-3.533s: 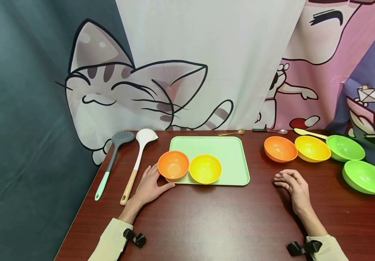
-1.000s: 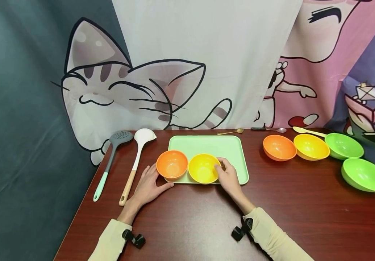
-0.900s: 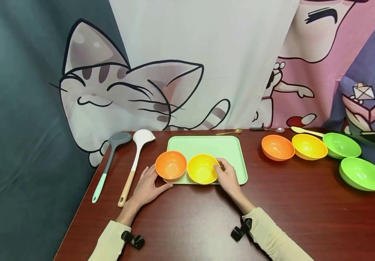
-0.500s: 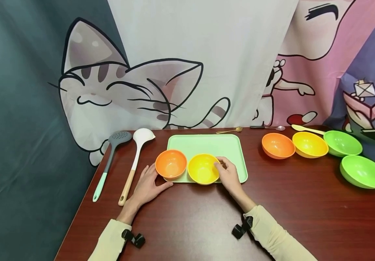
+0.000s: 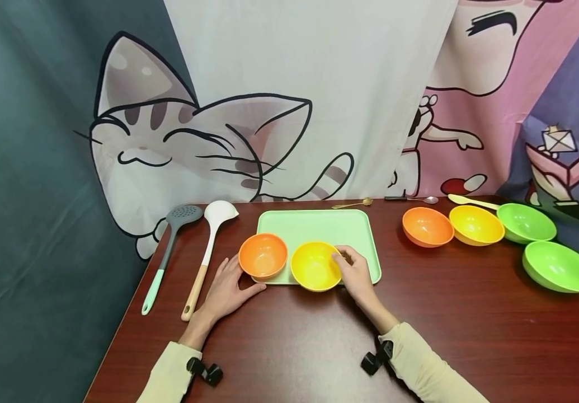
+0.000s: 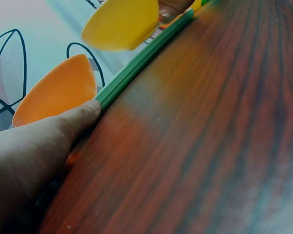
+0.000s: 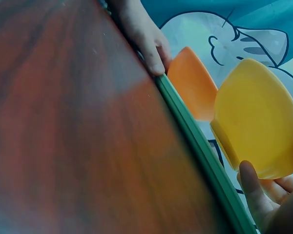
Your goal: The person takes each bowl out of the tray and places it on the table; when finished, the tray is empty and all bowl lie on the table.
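Note:
A yellow bowl [image 5: 316,267] is raised a little above the light green tray [image 5: 354,235], and a gap shows under it in the left wrist view. My right hand [image 5: 357,274] pinches its right side, thumb at the rim and fingers outside. Left of it, an orange bowl [image 5: 263,256] sits on the front left part of the tray. My left hand [image 5: 226,288] rests at the tray's front left corner with fingers extended, its thumb [image 6: 88,111] against the tray's edge.
A slotted turner [image 5: 173,246] and a white ladle [image 5: 211,246] lie at left. Another orange bowl [image 5: 427,227], another yellow bowl [image 5: 476,225] and two green bowls [image 5: 560,267] stand at right. Small spoons [image 5: 357,204] and a yellow knife [image 5: 470,201] lie along the back edge.
My right hand has come from the right side of the table to the yellow bowl and gripped it. The bowl has just risen slightly and shifted toward me. My left hand has stayed put.

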The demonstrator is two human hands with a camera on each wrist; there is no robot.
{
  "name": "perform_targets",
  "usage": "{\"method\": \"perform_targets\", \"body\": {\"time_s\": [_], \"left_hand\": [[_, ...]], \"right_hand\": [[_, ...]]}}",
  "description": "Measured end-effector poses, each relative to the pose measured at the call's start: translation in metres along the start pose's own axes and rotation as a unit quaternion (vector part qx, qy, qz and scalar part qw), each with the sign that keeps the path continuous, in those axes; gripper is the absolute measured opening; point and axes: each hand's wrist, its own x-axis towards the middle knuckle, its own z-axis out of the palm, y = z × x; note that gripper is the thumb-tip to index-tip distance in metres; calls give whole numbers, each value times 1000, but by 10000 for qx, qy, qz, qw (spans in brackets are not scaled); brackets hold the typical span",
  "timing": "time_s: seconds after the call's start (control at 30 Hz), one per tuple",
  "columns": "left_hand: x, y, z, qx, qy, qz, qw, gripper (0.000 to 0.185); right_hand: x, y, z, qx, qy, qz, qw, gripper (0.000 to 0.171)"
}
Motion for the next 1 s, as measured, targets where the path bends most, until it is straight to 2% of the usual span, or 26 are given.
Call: {"method": "perform_targets", "body": {"time_s": [0.2, 0.5, 0.8, 1.0], "left_hand": [[0, 1, 1, 4, 17, 14, 10000, 90], [-1, 1, 2, -45, -15, 31, 10000, 91], [-1, -1, 0, -1, 12, -53, 10000, 92], [0, -1, 0, -12, -49, -67, 10000, 92]], "right_hand": [[-6, 2, -9, -58, 112, -14, 9999, 23], [-2, 9, -33, -83, 435, -138, 9989, 23], [0, 15, -48, 351, 857, -701, 9932, 19], [-1, 15, -63, 641, 1162, -562, 9896, 20]]}}
